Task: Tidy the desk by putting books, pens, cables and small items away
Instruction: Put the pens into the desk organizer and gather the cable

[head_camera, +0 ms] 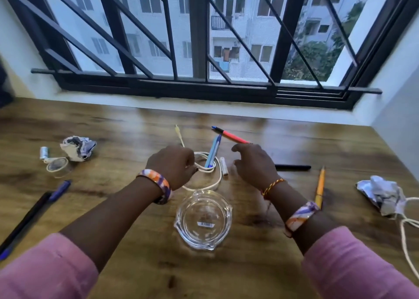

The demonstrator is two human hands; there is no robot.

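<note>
Glass bowl point(203, 220), only barcode sticker point(205, 224) inside.

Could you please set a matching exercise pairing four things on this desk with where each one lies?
Things:
1. glass bowl
2. orange pencil
3. roll of clear tape
4. red and black pen

Places:
A. far side, beyond the right hand
B. between the forearms, nearest the person
C. left, beside a crumpled paper
D. right of the right wrist

Pairs: 1-B, 2-D, 3-C, 4-A

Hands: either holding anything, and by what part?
Left hand grips the white cable at its coiled loop, fingers curled round it. Right hand holds nothing, fingers loosely spread above the desk.
</note>
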